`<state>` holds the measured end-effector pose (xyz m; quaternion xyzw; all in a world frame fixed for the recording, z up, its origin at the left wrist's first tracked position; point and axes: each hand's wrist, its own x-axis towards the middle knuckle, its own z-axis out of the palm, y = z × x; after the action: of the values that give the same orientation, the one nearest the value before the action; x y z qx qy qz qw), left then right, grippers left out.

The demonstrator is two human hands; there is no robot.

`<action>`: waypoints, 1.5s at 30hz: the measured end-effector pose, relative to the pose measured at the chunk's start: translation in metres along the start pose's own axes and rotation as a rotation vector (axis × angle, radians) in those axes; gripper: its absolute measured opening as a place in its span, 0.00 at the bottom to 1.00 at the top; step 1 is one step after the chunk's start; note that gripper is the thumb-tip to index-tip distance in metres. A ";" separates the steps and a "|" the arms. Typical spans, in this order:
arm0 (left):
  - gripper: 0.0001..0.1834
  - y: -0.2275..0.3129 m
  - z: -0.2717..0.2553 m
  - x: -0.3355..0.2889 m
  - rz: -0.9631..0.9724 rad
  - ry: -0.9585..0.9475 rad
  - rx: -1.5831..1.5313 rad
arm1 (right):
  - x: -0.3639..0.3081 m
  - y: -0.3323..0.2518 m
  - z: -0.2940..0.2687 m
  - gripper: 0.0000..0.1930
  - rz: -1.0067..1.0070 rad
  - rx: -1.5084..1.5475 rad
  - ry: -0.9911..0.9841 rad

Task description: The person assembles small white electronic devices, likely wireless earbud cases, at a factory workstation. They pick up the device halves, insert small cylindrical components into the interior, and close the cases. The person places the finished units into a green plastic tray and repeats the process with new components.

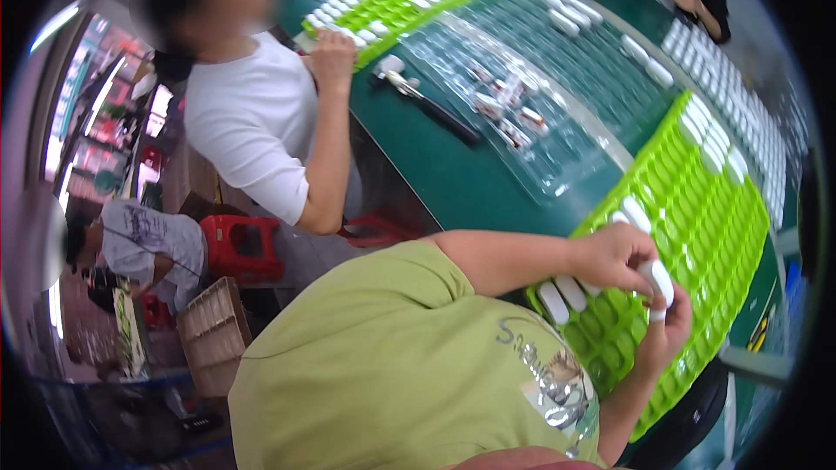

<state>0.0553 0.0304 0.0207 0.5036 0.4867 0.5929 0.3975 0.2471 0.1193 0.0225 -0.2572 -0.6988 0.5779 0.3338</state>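
I have the left hand [620, 257] and right hand [670, 322] pinching one white oval case [659, 280] over the lime-green cell tray [697, 209]. Open cells surround them; some hold similar cases [636, 213]. Past its left edge stretches green tabletop [514, 209], then a transparent tray [566, 152] bearing small red-and-white pieces [509, 96]; farther, a fuller green tray [396, 9].
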 end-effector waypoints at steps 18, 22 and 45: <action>0.15 0.002 -0.008 -0.009 0.071 -0.134 0.258 | -0.003 0.016 -0.002 0.13 0.021 0.100 -0.007; 0.12 0.004 0.000 -0.009 -0.001 -0.131 -0.187 | 0.006 0.009 0.006 0.13 0.153 0.354 -0.013; 0.18 0.040 -0.021 -0.097 -0.119 0.221 -0.102 | 0.047 -0.051 0.021 0.16 -0.101 -0.576 -0.085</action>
<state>0.0524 -0.0747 0.0394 0.3848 0.5255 0.6442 0.4010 0.2020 0.1307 0.0785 -0.2820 -0.8593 0.3488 0.2459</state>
